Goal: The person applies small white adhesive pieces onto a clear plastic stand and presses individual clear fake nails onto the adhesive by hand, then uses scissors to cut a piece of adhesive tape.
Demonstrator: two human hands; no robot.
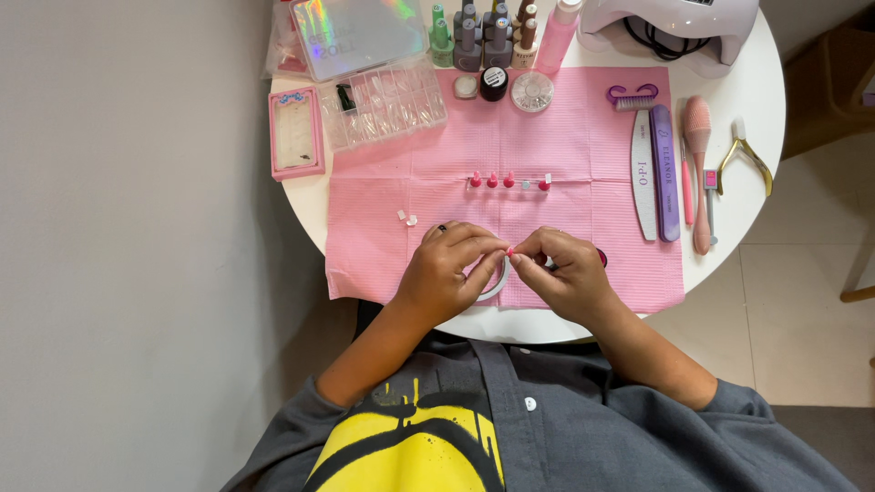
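**Two hands pinch a small pink nail tip over the pink mat**

The landmark is the pink mat [565, 146], spread across a round white table [761, 109].

At the near edge of the mat, the left hand [447, 273] and the right hand [567, 271] meet fingertip to fingertip. Between them sits a tiny pink nail tip [510, 251], clamped by the thumb and forefinger of each hand; the other fingers are curled in. A roll of white tape [497, 282] lies on the mat under the left hand, mostly hidden.

At the centre of the mat stands a row of small nail stands [508, 181], several topped in pink. Two clear loose tips [406, 218] lie toward the mat's left side, near the left hand.

On the right part of the mat lie a white nail file [643, 178] and a purple nail buffer [665, 173], side by side and touching. Just off the mat's right edge are a pink brush [698, 164] and gold cuticle nippers [746, 157].

Along the far edge of the mat stand polish bottles [483, 36], and small jars [495, 84] sit on the mat itself. A clear compartment box [387, 105] overlaps the mat's far left corner, and a white nail lamp [670, 27] stands beyond the far right corner
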